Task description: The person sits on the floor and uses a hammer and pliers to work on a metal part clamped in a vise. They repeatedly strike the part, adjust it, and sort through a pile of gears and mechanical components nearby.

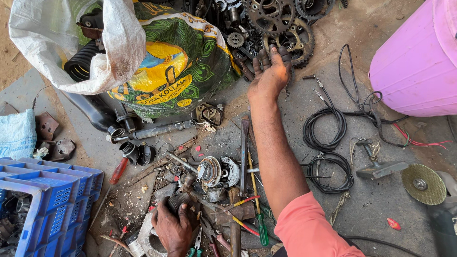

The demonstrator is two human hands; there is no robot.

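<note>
Sprockets (285, 33) lie under right hand's (270, 71) wide grip; left hand (172, 228) clasps dark part (180, 202).

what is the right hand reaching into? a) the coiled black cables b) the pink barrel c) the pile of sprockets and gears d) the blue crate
c: the right hand stretches out with fingers spread onto the pile of sprockets and gears at the top, away from the blue crate, pink barrel and black cables.

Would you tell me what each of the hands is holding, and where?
Left hand grips a dark round metal part at its lower edge; right hand reaches the sprockets, holding nothing.
</note>
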